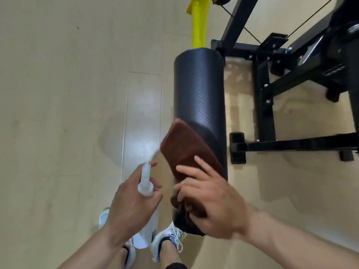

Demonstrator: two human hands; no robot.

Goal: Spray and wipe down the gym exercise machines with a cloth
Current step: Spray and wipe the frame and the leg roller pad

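A black cylindrical roller pad (200,88) of a gym machine runs from the upper middle down to the lower middle of the head view. A brown cloth (184,146) lies folded over its near left side. My right hand (209,197) presses and grips the cloth's bunched near end against the pad. My left hand (132,202) grips a clear white spray bottle (145,181) just left of the pad, nozzle pointing away, with a faint mist in front of it.
The machine's black steel frame (266,105) and its foot (237,147) stand right of the pad. A yellow bar (198,22) rises behind the pad. Pale wooden floor (58,113) spreads to the left. My white sneakers (167,243) stand below the pad's near end.
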